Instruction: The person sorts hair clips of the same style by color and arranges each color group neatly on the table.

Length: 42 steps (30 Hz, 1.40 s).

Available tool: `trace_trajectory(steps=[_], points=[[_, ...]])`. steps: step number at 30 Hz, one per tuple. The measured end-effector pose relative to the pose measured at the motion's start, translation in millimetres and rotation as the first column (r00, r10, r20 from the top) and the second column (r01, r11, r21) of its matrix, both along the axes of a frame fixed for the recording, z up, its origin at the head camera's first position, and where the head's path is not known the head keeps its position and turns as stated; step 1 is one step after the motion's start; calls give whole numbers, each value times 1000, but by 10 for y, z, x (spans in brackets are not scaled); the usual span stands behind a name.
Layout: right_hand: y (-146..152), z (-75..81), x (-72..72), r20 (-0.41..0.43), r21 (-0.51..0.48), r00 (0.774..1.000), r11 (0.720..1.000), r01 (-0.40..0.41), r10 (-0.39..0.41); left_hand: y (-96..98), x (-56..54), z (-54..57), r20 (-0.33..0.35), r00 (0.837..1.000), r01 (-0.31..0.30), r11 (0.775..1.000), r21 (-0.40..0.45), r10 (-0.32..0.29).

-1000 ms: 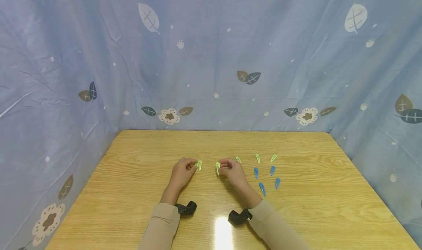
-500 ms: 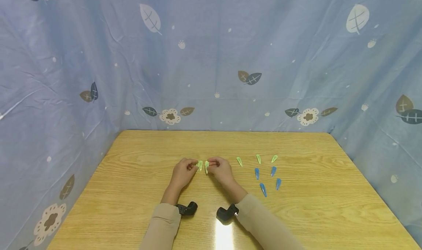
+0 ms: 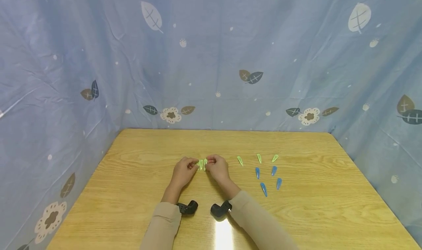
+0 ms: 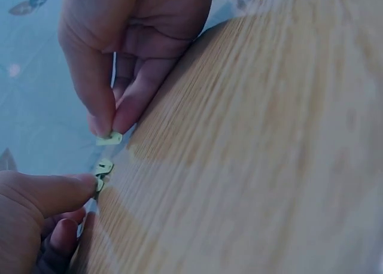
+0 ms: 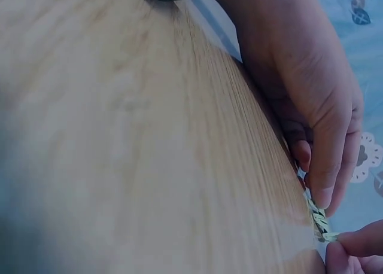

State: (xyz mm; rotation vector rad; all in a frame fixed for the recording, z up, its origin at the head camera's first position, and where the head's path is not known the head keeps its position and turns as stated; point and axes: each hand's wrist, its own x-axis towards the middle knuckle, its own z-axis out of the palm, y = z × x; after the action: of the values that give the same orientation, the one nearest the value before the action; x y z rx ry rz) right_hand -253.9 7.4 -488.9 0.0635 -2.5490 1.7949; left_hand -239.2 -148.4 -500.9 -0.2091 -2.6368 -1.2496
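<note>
My left hand [image 3: 183, 172] holds small light-green snap hair clips [image 3: 201, 165] in a close row at mid-table; the fingers partly hide them. Just to the right, my right hand [image 3: 218, 169] pinches another green hair clip [image 3: 205, 164] between thumb and fingers. In the left wrist view the right hand's clip [image 4: 110, 139] sits a little apart from the left hand's clips [image 4: 103, 167], where the left thumb [image 4: 66, 192] presses. From the right wrist, the row of clips [image 5: 320, 219] runs between the left hand [image 5: 311, 82] and the right fingertips [image 5: 353, 244].
Right of the hands, a few green hair clips [image 3: 259, 158] lie spaced in a line. Several blue hair clips [image 3: 263, 189] lie below them. The wooden table [image 3: 132, 191] is bordered by a blue patterned curtain [image 3: 211, 59]. Each wrist wears a black camera mount [image 3: 188, 207].
My right hand has moved left with its green clip, bringing it close beside the clips at my left hand. The left hand has stayed nearly still.
</note>
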Motion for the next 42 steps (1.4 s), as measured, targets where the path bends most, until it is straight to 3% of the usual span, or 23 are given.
trace_trajectory(steps=[12,18,31,38,42], points=[[-68,98,-44,-16,137,1000,990,22,-20,-23,-32,11,-9,1000,3,1000,-13,-3],[-85,134,-49,-26,153,1000,988,15,-11,-27,-36,35,-2,1000,-4,1000,-4,4],[-11,22,0,-107,44,994,999,-25,30,-19,-29,31,-2,1000,-7,1000,-2,7],[86,-45,42,-107,-31,988,993,-115,111,-17,-18,-22,10,1000,-1,1000,-8,1],[154,-72,47,-101,-117,979,975,-187,176,-12,-14,-43,1,1000,12,1000,-3,-12]])
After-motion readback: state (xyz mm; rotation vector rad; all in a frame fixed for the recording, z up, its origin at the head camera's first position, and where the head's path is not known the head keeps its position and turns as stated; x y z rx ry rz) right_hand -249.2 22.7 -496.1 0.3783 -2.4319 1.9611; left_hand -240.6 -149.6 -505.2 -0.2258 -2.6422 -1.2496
